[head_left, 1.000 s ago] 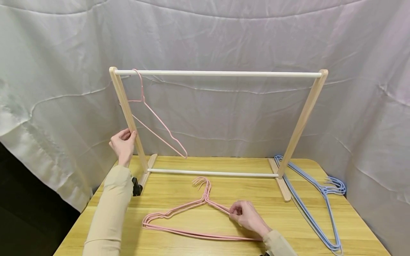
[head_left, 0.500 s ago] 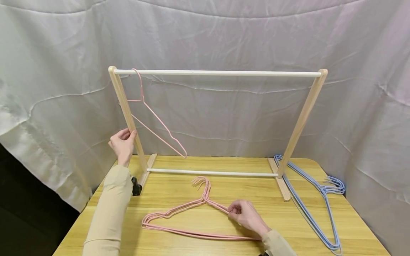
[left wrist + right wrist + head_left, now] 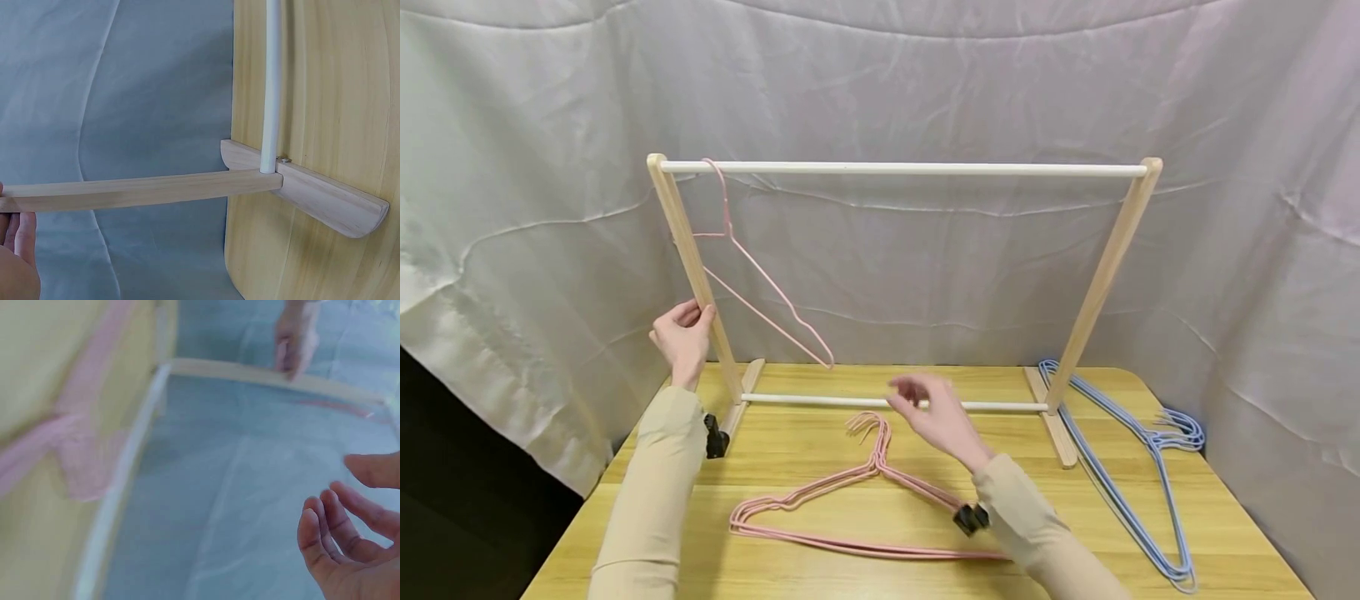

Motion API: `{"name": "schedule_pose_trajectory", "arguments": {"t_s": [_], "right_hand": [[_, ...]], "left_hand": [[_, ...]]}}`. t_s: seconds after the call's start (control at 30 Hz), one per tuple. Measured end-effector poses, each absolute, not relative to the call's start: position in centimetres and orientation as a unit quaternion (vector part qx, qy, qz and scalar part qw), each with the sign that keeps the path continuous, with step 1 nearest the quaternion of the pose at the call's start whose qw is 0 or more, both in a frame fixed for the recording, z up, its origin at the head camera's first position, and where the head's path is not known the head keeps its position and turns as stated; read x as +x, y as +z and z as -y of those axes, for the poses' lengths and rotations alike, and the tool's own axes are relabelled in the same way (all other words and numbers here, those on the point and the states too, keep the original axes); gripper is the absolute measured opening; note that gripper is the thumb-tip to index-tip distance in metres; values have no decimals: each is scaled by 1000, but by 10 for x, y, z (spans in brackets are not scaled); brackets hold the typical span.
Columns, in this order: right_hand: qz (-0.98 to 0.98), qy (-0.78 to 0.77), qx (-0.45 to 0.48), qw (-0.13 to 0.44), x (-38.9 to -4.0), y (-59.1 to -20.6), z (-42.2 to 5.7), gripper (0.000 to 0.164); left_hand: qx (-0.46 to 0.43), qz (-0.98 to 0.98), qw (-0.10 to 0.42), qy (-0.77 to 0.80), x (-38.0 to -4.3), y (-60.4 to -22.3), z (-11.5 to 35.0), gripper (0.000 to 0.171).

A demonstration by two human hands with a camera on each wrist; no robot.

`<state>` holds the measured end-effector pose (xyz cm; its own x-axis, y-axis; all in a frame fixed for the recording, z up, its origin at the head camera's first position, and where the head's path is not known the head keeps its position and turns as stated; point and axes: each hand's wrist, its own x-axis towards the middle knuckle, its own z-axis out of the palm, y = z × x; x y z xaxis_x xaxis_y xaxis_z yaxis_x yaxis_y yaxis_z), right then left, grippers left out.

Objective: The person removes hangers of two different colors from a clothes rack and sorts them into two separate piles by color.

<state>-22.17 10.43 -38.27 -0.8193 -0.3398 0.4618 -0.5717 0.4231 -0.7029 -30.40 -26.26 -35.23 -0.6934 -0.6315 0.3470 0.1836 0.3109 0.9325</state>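
Observation:
My left hand (image 3: pixel 682 335) grips the left wooden post (image 3: pixel 687 242) of a clothes rack, about halfway up; the left wrist view shows its fingers (image 3: pixel 25 237) against that post. A single pink hanger (image 3: pixel 775 287) hangs from the rack's white top rail (image 3: pixel 910 169), near its left end. In the air above the table is my right hand (image 3: pixel 936 415), fingers loosely bent and apart from the thumb, holding nothing, as the right wrist view also shows. Below it several pink hangers (image 3: pixel 820 492) lie in a stack on the table, hooks pointing toward the rack, partly covered by my right forearm.
Several blue hangers (image 3: pixel 1161 500) lie stacked at the right, partly behind the rack's right post (image 3: pixel 1105 283). A white lower rail (image 3: pixel 820 401) joins the rack's wooden feet. Grey curtain (image 3: pixel 925 100) hangs behind the wooden table (image 3: pixel 805 450).
My right hand has let go of the right arm of the stacked pink hangers and risen up and to the left. My left hand stays on the post.

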Motion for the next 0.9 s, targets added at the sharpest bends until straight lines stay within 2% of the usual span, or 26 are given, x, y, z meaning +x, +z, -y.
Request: {"name": "schedule_pose_trajectory", "arguments": {"t_s": [0.17,0.37,0.63,0.9], "right_hand": [[803,486,300,169,-241,-334,-63,26],[807,499,285,137,-259,-302,-18,35],[819,516,238,81,-277,-291,25,37],[811,538,207,99,-285,-290,42,22]], "left_hand": [[154,725,364,-563,-305,-353,263,31],[158,729,362,-559,-305,-354,262,32],[152,725,365,-564,-305,-355,262,32],[152,729,363,-559,-305,-354,262,31]]}}
